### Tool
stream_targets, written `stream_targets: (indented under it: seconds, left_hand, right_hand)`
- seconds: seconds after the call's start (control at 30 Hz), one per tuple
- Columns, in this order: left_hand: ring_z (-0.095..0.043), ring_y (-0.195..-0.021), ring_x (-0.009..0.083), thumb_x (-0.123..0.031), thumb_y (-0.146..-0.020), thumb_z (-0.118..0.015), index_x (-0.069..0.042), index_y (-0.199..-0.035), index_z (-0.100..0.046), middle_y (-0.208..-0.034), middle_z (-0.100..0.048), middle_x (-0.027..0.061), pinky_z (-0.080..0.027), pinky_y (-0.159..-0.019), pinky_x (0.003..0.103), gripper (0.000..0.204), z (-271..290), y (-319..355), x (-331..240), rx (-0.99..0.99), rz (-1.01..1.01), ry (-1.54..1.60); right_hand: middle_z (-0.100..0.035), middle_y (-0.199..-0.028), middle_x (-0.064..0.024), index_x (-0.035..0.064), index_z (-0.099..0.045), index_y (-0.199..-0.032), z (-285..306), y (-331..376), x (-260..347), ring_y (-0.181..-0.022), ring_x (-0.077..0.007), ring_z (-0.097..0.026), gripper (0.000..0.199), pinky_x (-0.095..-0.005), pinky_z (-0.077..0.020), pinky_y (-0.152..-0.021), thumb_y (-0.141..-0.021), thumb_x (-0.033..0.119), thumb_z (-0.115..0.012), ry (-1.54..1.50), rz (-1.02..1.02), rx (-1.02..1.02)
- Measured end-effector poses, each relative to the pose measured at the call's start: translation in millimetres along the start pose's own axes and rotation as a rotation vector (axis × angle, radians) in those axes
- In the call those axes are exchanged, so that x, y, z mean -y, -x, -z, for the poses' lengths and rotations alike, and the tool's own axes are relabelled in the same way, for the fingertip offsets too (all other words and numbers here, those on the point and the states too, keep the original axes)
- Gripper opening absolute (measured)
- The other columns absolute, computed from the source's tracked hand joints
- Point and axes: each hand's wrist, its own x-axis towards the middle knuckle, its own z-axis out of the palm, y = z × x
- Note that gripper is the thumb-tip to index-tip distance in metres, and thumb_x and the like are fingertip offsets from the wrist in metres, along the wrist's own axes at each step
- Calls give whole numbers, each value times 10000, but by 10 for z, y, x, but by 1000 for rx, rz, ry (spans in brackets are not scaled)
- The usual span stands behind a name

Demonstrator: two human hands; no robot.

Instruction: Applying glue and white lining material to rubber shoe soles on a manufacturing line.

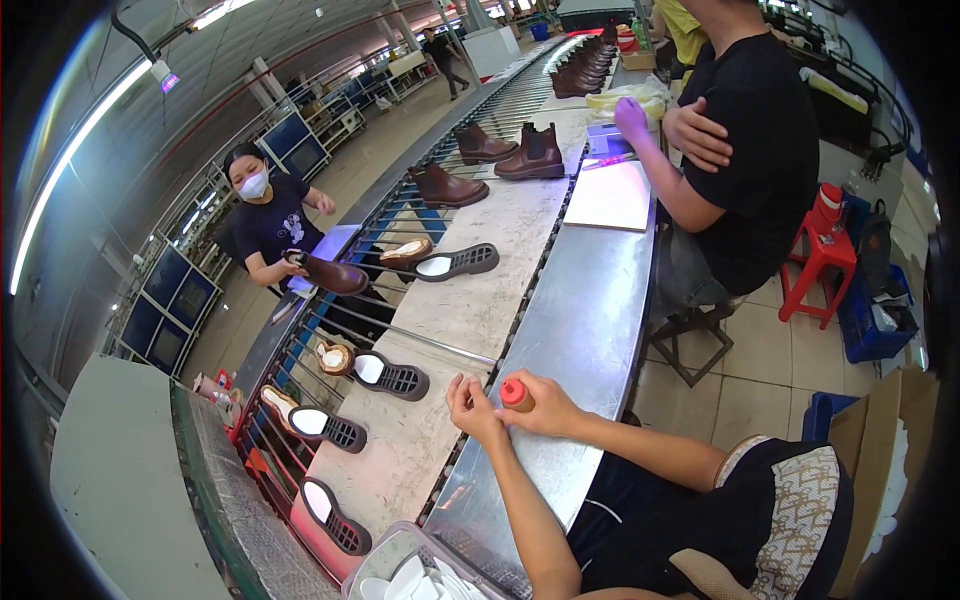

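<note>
Holding: right hand (545,405) wraps a small bottle with an orange-red cap (514,394), fingers closed around it, cap end pointing toward the left hand.
Left hand: left hand (470,405) sits just beside the cap, fingertips pinched together at it; can't tell if they actually grip the cap or only touch it.
Location: both hands rest on the steel tabletop (585,310), at its near end, along the edge that meets the conveyor belt (455,300).
Nearest work: black sole (390,375) on the belt, just left of the hands; more soles line the belt's far edge.
Technique, my read: keep the bottle upright and braced on the tabletop, turn the cap with fingertips only, don't squeeze the body.
Risk: a squeeze with the cap loose would likely spill onto the steel.
Neighbours: seated person in black (750,150) further up the tabletop, masked person (265,215) across the belt.
</note>
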Motion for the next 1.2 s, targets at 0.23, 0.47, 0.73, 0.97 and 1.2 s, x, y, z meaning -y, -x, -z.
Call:
stream_targets:
  seconds: [0.23,0.47,0.73,0.97,1.2]
  left_hand:
    - [-579,-830,200,-63,-806,-583,43,-814,-637,-963,-610,134,-462,-730,291,120,43,-87,254,30,8,59]
    - [-533,-689,147,-55,-807,-532,11,-897,-635,-834,-618,84,-432,-629,270,152,67,-58,150,75,35,-106]
    - [-528,-670,148,-62,-806,-525,7,-928,-637,-809,-624,80,-429,-615,279,180,51,-33,105,83,26,-116]
    - [-549,-691,153,-65,-826,-519,11,-926,-634,-820,-632,83,-440,-632,280,170,69,-20,99,104,23,-115]
    - [-532,-675,144,-97,-842,-519,15,-920,-633,-788,-614,78,-439,-627,276,178,73,-13,64,117,9,-121]
  right_hand:
    - [-617,-894,-163,42,-516,-1024,-50,1,-7,-823,-322,-612,481,-365,-484,-718,-715,340,-733,-11,-6,15]
    - [-620,-896,-164,36,-520,-1023,-68,5,9,-818,-321,-616,479,-365,-488,-715,-718,337,-733,-7,7,11]
    - [-619,-881,-165,29,-523,-1013,-71,5,11,-806,-323,-617,469,-362,-490,-708,-720,332,-730,-5,13,5]
    - [-616,-885,-164,31,-522,-1012,-90,20,8,-812,-318,-614,480,-363,-487,-715,-718,349,-730,-3,-1,20]
    - [-616,-887,-162,32,-521,-1011,-109,16,13,-814,-315,-613,483,-360,-486,-718,-718,352,-732,11,8,5]
